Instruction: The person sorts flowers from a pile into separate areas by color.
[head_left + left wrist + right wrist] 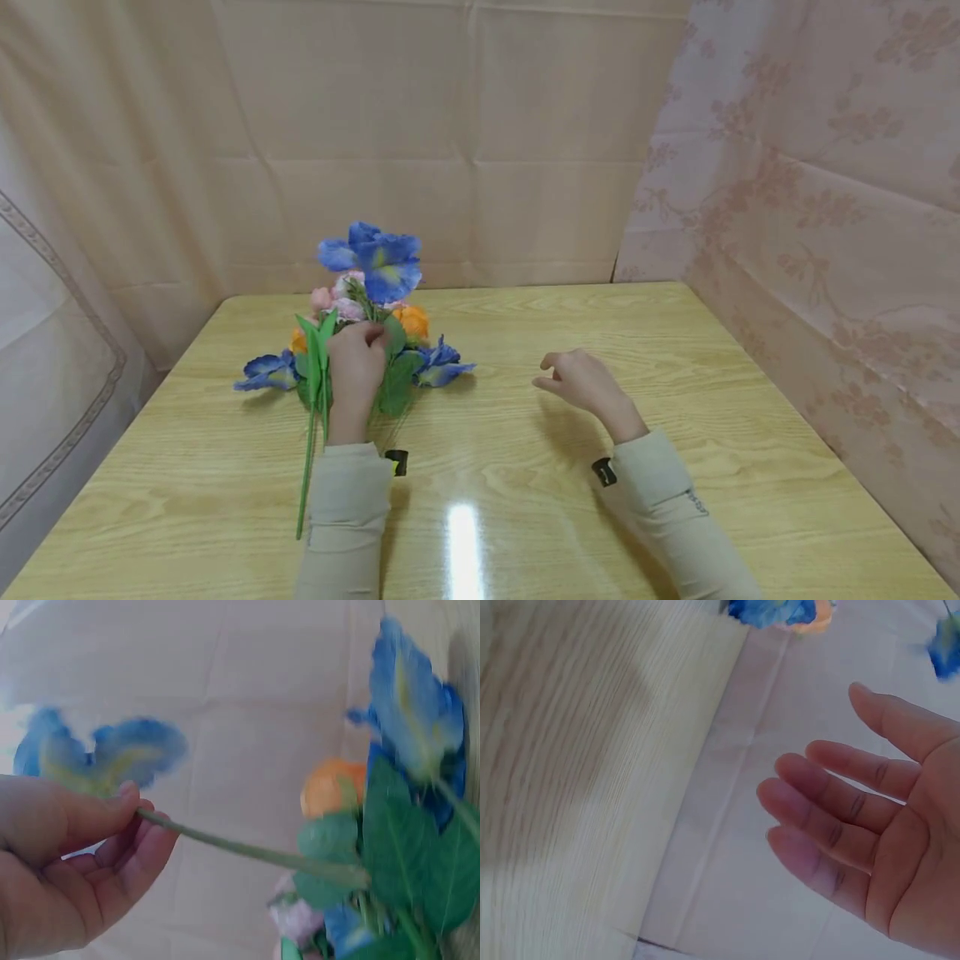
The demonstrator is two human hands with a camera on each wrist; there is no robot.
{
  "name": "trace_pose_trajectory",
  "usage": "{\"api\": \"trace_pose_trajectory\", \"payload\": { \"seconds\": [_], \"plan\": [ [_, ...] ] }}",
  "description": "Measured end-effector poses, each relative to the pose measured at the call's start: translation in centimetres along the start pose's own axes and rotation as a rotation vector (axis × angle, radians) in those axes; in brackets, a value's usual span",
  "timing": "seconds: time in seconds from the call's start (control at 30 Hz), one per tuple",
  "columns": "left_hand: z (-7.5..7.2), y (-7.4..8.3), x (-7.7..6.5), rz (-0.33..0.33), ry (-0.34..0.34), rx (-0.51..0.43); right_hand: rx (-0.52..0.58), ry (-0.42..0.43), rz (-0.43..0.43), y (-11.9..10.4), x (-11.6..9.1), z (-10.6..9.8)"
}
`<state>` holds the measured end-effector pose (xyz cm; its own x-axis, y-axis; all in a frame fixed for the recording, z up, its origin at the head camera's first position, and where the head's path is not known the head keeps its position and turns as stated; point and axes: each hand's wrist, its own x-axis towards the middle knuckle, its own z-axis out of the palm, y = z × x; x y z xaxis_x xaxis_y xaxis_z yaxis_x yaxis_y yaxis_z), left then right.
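My left hand [357, 362] pinches the green stem [247, 849] of an artificial blue iris [384, 265] between thumb and fingers. The iris bloom, blue with a yellow centre, stands above the other flowers. Below and around that hand lies a bunch with an orange flower [412, 321], pink flowers [321, 300], green leaves [400, 383] and blue irises at the left [270, 372] and right [441, 367]. Right of the bunch, my right hand [588, 385] hovers over the table with relaxed, slightly bent fingers and holds nothing; its palm shows in the right wrist view.
A long green stem with narrow leaves [307, 450] reaches toward the near left of the wood-grain table [510, 517]. Beige cloth [525, 150] hangs behind the table. Patterned pink cloth [847, 208] hangs along the right side, and pale cloth [52, 333] along the left.
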<state>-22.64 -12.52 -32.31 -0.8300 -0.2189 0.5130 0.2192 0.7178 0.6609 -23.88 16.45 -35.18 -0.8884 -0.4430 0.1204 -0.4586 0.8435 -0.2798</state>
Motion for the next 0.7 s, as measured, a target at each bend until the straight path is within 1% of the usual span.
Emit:
{"api": "trace_pose_trajectory", "payload": {
  "seconds": [0.13,0.27,0.3,0.4,0.47,0.5,0.53,0.57,0.63,0.7],
  "plan": [
    [1.2,1.4,-0.5,0.085,-0.007,-0.065,0.093,-0.001,-0.024,-0.7,-0.1,0.3],
    [2.5,3.0,-1.2,0.132,-0.077,-0.154,0.186,0.007,-0.072,-1.3,-0.2,0.6],
    [2.8,3.4,-1.4,0.149,-0.097,-0.168,0.215,0.009,-0.090,-1.5,-0.2,0.7],
    [3.7,4.3,-1.9,0.169,-0.174,-0.221,0.282,0.017,-0.161,-2.0,-0.2,1.0],
    [4.2,5.0,-2.3,0.146,-0.231,-0.258,0.323,0.022,-0.206,-2.4,-0.1,1.1],
    [4.4,5.2,-2.4,0.140,-0.255,-0.287,0.340,0.023,-0.219,-2.6,-0.1,1.2],
    [4.6,5.4,-2.6,0.120,-0.286,-0.320,0.367,0.019,-0.224,-2.9,-0.1,1.3],
    [4.8,5.6,-2.7,0.098,-0.316,-0.349,0.403,0.013,-0.222,-3.1,-0.2,1.4],
    [5.0,5.9,-2.8,0.067,-0.354,-0.395,0.498,-0.005,-0.213,-3.5,-0.2,1.7],
    [5.2,6.2,-2.9,0.050,-0.374,-0.427,0.610,-0.022,-0.189,-3.8,-0.2,2.1]
  ]
}}
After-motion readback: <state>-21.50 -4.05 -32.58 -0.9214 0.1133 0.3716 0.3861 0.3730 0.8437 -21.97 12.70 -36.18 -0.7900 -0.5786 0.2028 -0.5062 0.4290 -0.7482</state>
